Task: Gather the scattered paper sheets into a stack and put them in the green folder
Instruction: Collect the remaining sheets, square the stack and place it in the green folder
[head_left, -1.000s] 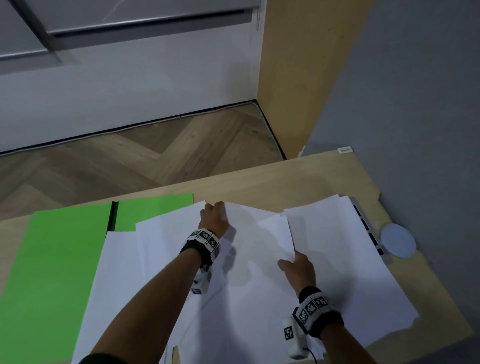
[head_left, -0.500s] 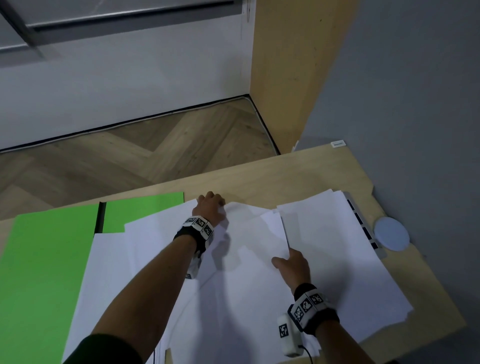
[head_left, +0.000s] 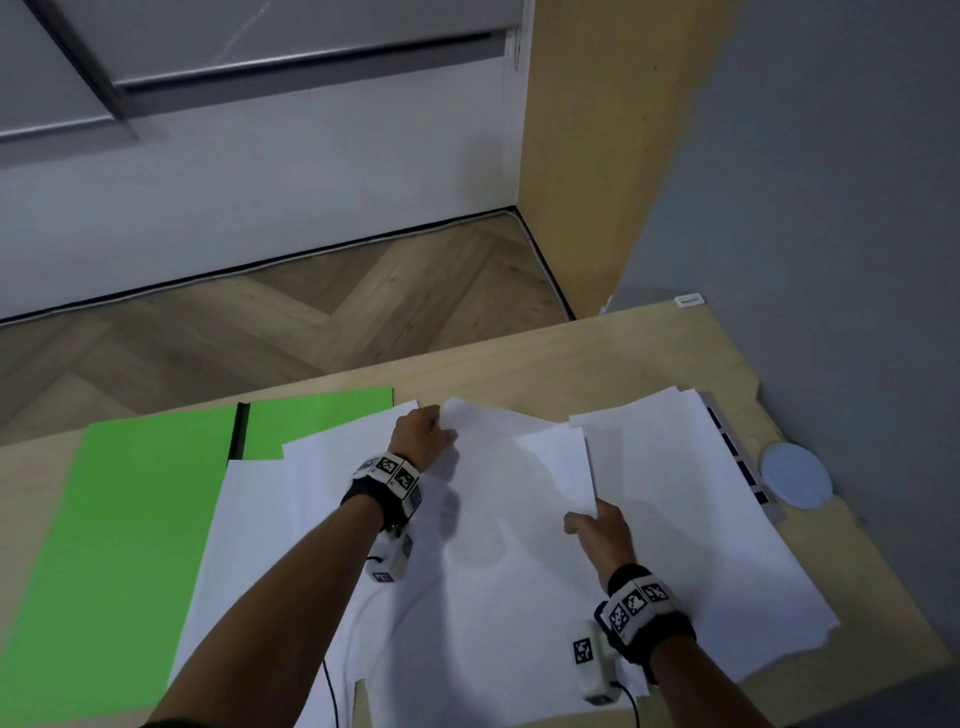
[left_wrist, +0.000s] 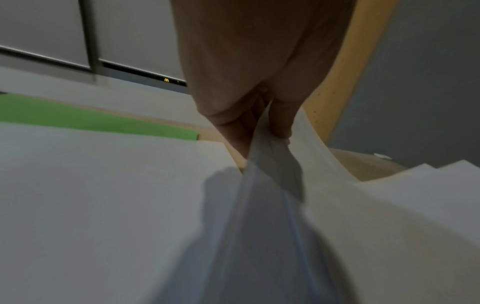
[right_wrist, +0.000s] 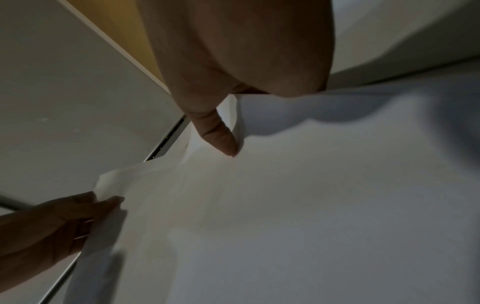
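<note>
Light wood desk (head_left: 545, 364) in a room w/ herringbone wood floor (head_left: 322, 317), white wall (head_left: 260, 208) behind, grey wall (head_left: 831, 182) on the right & a tan wood panel (head_left: 597, 156) in the corner. Round pale disc (head_left: 795, 474) near the desk's right edge, beside a dark strip mostly under paper.

Green folder (head_left: 104, 545) lies open & flat on the left of the desk; one white sheet covers its right half, can't tell if it's inside or just on top. Rest of the paper sheets (head_left: 701, 519) lie spread & overlapping across the middle & right.

Left hand (head_left: 423, 434) pinches the far corner of a middle sheet (head_left: 519, 499), thumb (left_wrist: 281, 121) vs fingers (left_wrist: 235, 133), paper edge between. Right hand (head_left: 602, 532) pinches that sheet's right edge, thumb (right_wrist: 217, 131) pressed on top, other fingers hidden under the paper. Sheet is bowed up off the pile between the hands
</note>
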